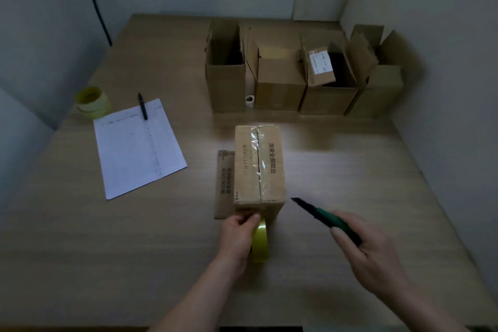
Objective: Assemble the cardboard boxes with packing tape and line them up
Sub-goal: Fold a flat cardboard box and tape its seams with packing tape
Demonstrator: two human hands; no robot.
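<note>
Pinching the tape roll (260, 244) against the taped box (260, 167), left hand (238, 234) risks a nick as right hand (369, 256) grips the utility knife (323, 219) nearby.

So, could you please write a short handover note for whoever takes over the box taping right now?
Left hand: holds the tape roll at the near end of the box, tape not yet cut.
Right hand: grips a knife, tip pointing at the box.
Done: tape runs along the box's top seam; four open boxes stand in a row at the back.
Left: cut the tape, press the end down, add the box to the row.
Spare roll at far left.
</note>
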